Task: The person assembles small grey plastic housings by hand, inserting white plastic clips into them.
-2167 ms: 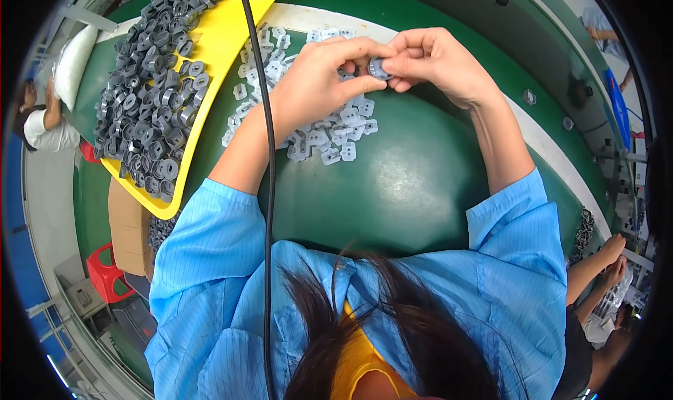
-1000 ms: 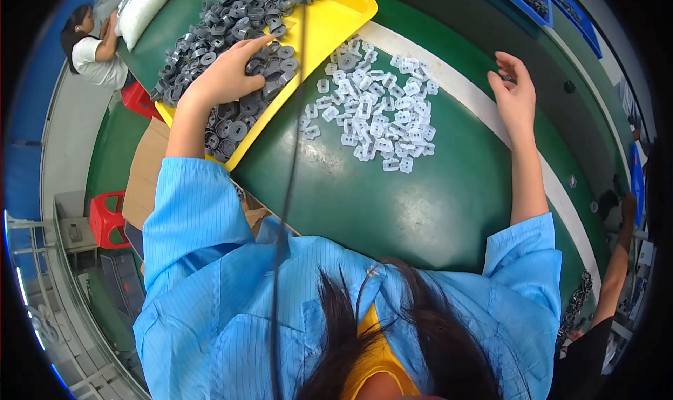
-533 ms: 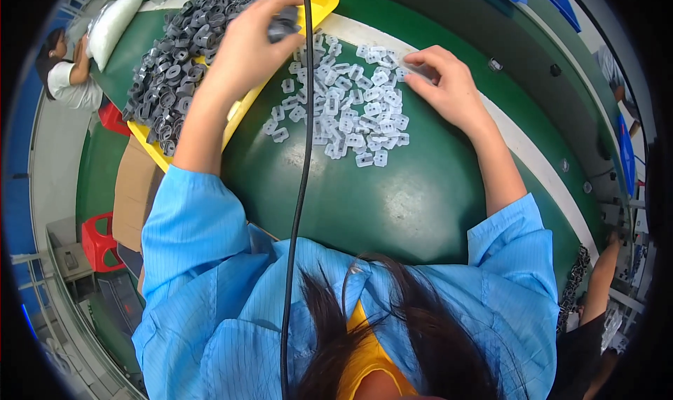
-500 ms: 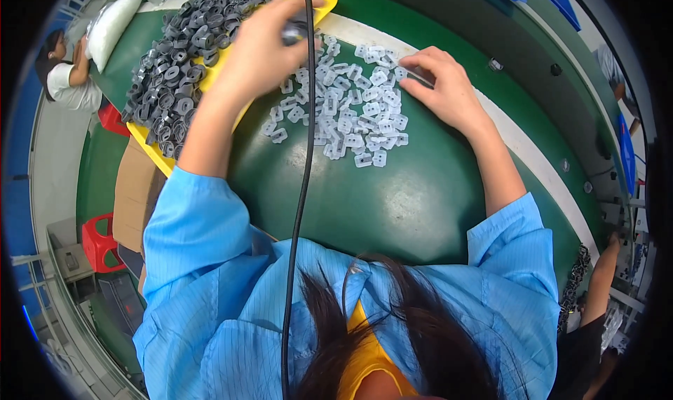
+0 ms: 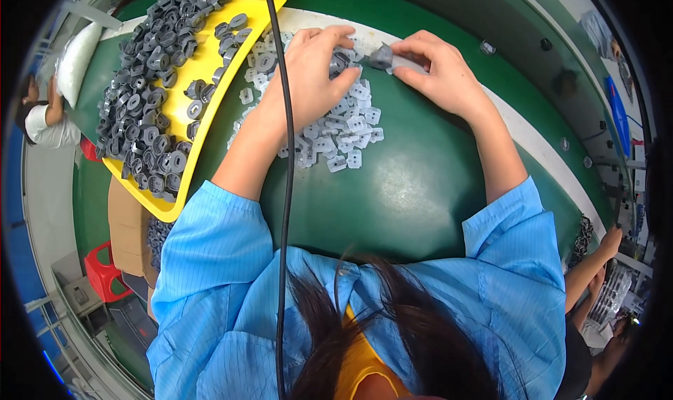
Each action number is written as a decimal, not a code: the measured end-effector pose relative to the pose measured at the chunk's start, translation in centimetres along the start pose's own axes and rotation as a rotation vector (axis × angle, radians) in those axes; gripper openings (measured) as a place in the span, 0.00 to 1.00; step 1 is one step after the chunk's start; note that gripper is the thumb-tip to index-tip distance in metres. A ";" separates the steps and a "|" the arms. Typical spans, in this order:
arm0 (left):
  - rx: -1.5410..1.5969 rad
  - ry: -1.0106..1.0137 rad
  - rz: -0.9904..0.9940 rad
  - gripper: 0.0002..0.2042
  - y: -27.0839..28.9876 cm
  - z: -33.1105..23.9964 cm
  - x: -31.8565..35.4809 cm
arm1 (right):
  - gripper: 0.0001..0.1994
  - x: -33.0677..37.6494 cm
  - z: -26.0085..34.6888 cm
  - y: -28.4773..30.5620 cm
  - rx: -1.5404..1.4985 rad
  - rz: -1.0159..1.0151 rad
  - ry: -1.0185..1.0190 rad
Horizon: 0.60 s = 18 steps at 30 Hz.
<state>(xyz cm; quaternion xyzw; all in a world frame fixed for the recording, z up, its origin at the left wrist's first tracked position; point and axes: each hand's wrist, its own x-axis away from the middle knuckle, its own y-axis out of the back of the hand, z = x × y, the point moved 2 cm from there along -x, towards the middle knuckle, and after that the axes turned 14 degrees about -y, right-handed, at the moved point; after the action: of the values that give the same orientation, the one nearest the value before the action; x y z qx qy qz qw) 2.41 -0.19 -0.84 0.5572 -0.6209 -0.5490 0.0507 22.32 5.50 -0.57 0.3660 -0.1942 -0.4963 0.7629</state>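
My left hand [image 5: 308, 70] is curled above the pile of translucent plastic pieces [image 5: 347, 137], with dark grey plastic parts [image 5: 339, 64] between its thumb and fingers. Across from it, my right hand [image 5: 443, 74] pinches near the table's far edge. A grey plastic part [image 5: 381, 57] sits at its fingertips. Something pale shows between the thumb and forefinger, too covered to make out. The two hands are a short way apart. To the left lies a yellow tray [image 5: 242, 67] heaped with dark grey ring-shaped plastic parts [image 5: 144, 112].
A black cable [image 5: 286, 190] hangs down across the view, in front of my left wrist. The green table [image 5: 399, 197] has a white far edge. A cardboard box [image 5: 127, 232] and red stool [image 5: 104, 272] stand at left. Other people work at far left and lower right.
My left hand has come from the tray's edge to the right, over the translucent pieces. A grey part now shows at my right fingertips. The view has shifted, showing more of the tray.
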 end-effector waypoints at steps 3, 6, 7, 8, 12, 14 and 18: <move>0.010 0.039 0.064 0.23 0.4 -0.5 0.0 | 0.12 0.4 -0.2 -0.4 0.012 0.024 -0.024; -0.130 -0.046 0.045 0.22 0.7 -1.3 -0.2 | 0.12 0.3 0.0 -0.7 -0.022 0.042 0.004; -0.264 -0.129 0.019 0.21 0.8 -1.8 -0.3 | 0.11 0.3 0.0 -0.8 -0.004 0.029 0.029; -0.262 -0.128 0.022 0.21 0.7 -1.9 -0.5 | 0.11 0.3 0.0 -0.9 0.013 0.015 0.053; -0.047 -0.174 0.038 0.20 -0.2 -2.8 -1.4 | 0.11 -0.2 -0.3 -0.8 -0.019 0.023 0.050; 0.084 -0.132 0.077 0.20 -0.8 -3.3 -1.2 | 0.10 -0.3 -0.6 -0.5 -0.018 0.031 -0.009; 0.020 -0.261 0.156 0.25 -1.5 -3.2 -0.4 | 0.10 -0.7 -1.0 0.5 -0.085 0.035 -0.115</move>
<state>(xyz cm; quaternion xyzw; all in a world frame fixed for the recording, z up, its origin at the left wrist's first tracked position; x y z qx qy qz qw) 5.65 -1.50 -0.43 0.4317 -0.6691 -0.6049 0.0062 23.01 6.58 -0.81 0.3006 -0.2227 -0.5111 0.7738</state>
